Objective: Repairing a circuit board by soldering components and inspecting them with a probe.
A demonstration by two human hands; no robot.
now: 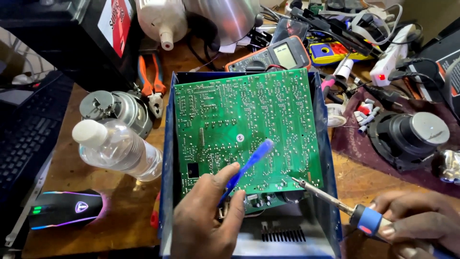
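Risk: your right hand [417, 218] clamps the blue-collared soldering iron [335, 204], tip seemingly touching the green circuit board [244, 124] in the blue metal case [165, 158]; lingering may lift pads. Left hand [208, 216] pinches the blue plastic tool [249, 163] above it.

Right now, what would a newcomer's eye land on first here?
The big green circuit board, solder side up, propped in a blue metal case at centre. The left hand holds a blue tool over it; the right hand touches a soldering iron to its lower right edge.
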